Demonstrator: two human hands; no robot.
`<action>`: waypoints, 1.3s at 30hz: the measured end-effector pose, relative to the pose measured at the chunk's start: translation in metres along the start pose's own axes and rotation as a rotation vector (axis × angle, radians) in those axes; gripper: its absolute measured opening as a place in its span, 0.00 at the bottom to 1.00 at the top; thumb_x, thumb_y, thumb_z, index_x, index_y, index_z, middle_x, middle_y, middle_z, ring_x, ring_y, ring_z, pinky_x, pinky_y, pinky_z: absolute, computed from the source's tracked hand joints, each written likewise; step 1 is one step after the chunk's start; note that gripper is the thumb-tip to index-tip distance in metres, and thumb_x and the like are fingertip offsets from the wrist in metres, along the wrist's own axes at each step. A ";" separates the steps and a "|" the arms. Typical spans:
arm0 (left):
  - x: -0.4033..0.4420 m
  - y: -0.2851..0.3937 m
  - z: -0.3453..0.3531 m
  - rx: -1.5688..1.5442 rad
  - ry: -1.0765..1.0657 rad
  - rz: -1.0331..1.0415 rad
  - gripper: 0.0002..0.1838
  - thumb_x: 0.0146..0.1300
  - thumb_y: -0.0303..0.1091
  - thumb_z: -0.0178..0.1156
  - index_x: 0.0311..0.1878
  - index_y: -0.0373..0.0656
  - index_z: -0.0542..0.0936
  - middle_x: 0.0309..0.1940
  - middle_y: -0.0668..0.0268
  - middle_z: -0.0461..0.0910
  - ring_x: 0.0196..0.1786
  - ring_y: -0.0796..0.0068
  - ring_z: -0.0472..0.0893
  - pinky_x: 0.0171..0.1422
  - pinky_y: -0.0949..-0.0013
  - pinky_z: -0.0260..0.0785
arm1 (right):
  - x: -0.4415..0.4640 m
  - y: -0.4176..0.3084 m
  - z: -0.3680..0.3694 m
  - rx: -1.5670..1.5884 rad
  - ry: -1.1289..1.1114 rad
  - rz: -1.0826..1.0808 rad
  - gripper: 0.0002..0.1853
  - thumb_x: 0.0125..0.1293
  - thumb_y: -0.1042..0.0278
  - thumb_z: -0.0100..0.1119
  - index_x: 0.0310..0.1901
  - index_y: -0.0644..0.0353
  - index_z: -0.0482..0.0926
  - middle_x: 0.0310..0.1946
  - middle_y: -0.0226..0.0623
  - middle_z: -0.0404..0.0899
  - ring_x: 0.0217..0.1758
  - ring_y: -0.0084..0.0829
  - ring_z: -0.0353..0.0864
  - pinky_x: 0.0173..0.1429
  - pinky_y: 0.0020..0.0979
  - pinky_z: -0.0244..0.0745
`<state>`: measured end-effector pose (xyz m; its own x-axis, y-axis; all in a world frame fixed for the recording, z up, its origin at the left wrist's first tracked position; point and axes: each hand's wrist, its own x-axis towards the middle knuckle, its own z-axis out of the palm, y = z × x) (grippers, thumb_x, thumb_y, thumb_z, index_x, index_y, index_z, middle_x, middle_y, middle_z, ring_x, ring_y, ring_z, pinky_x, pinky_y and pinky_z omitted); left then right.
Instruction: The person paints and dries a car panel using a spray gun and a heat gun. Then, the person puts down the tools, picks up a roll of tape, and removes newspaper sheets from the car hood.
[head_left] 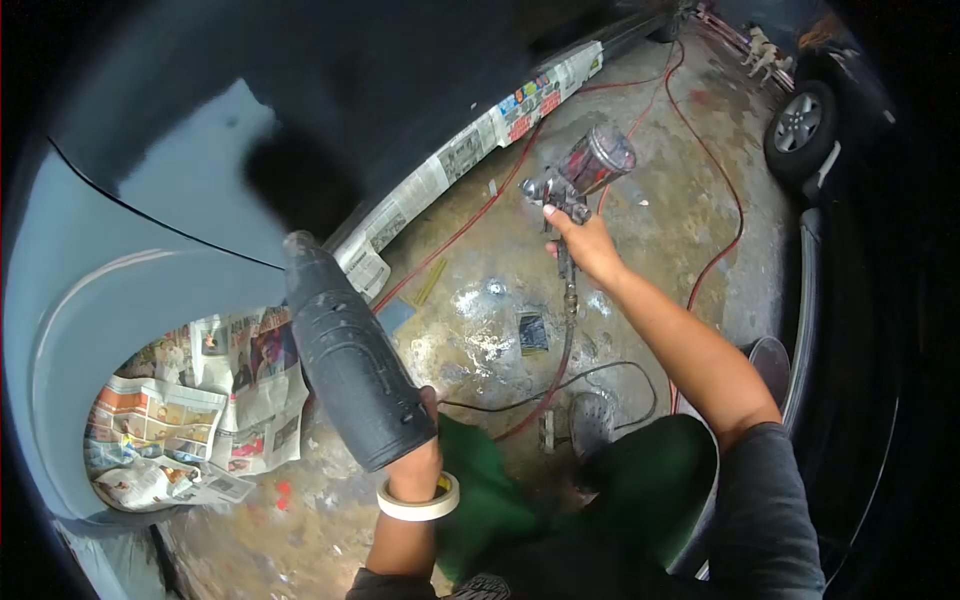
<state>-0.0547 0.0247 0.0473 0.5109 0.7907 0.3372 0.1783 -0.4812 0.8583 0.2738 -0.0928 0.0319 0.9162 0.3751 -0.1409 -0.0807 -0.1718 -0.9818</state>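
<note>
My left hand [418, 465] is wrapped round a dark heat gun [350, 350], mostly hidden behind its body. The tool's nozzle points at the blue-grey car panel [190, 170], near a dark patch. A roll of masking tape [420, 500] hangs round my left wrist. In my right hand [585, 240] is a spray gun [560, 195] with a stained cup [600, 158] on top. A hose runs down from its handle. Newspaper [215, 400] covers the wheel opening, and more newspaper [435, 180] lines the car's lower edge.
Red hoses [715, 180] and a dark cable [600, 370] lie across the stained floor [470, 270]. A second dark car with a wheel [800, 125] stands on the right. A dog [766, 55] is at the far right. A sandal [592, 425] is below.
</note>
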 end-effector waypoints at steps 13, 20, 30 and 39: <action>-0.025 0.006 0.032 0.144 -0.291 -0.093 0.35 0.67 0.26 0.62 0.76 0.35 0.63 0.75 0.55 0.66 0.74 0.60 0.68 0.78 0.60 0.56 | 0.097 0.209 0.009 0.080 -0.134 0.371 0.11 0.72 0.62 0.64 0.46 0.60 0.78 0.27 0.31 0.75 0.26 0.25 0.77 0.33 0.32 0.84; -0.020 0.038 0.030 0.163 -0.263 -0.186 0.34 0.69 0.26 0.61 0.76 0.36 0.63 0.75 0.55 0.66 0.74 0.60 0.69 0.78 0.60 0.57 | 0.157 0.252 -0.002 0.191 -0.147 0.365 0.10 0.69 0.70 0.64 0.48 0.62 0.79 0.30 0.32 0.78 0.26 0.26 0.75 0.28 0.32 0.76; -0.069 0.083 0.027 0.278 -0.193 -0.404 0.33 0.70 0.27 0.59 0.77 0.36 0.62 0.75 0.55 0.66 0.73 0.60 0.69 0.78 0.60 0.57 | 0.159 0.311 -0.010 0.232 -0.194 0.498 0.11 0.65 0.76 0.64 0.49 0.61 0.78 0.35 0.32 0.81 0.29 0.28 0.79 0.34 0.33 0.77; -0.100 0.116 0.036 0.350 -0.123 -0.509 0.32 0.72 0.28 0.57 0.77 0.37 0.62 0.75 0.55 0.66 0.73 0.60 0.69 0.78 0.60 0.58 | 0.168 0.295 -0.020 0.282 -0.133 0.727 0.29 0.65 0.35 0.55 0.63 0.41 0.75 0.52 0.28 0.80 0.50 0.30 0.75 0.58 0.42 0.60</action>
<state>-0.0548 -0.1234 0.0992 0.3783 0.9142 -0.1451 0.6789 -0.1675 0.7148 0.4122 -0.0986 -0.2785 0.5427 0.3663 -0.7559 -0.7537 -0.1849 -0.6307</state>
